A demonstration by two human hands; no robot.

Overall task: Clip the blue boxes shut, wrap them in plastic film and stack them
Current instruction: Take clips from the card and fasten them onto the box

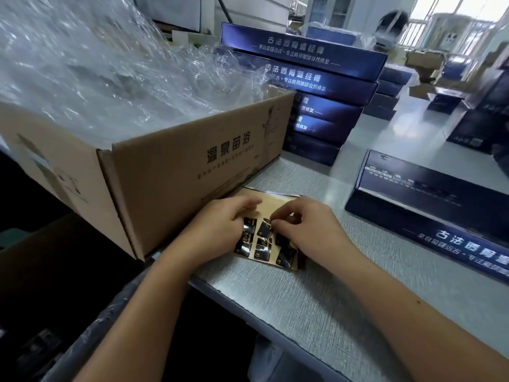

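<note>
Near the front edge of the grey table [316,299], a person's left hand [220,224] presses bent fingers onto the tan sticker sheet [275,201] while the right hand [308,227] pinches a thin, probably flimsy and tacky dark seal [264,227] by its corner, with the stiff-looking blue box [429,205] lying to the right.
</note>
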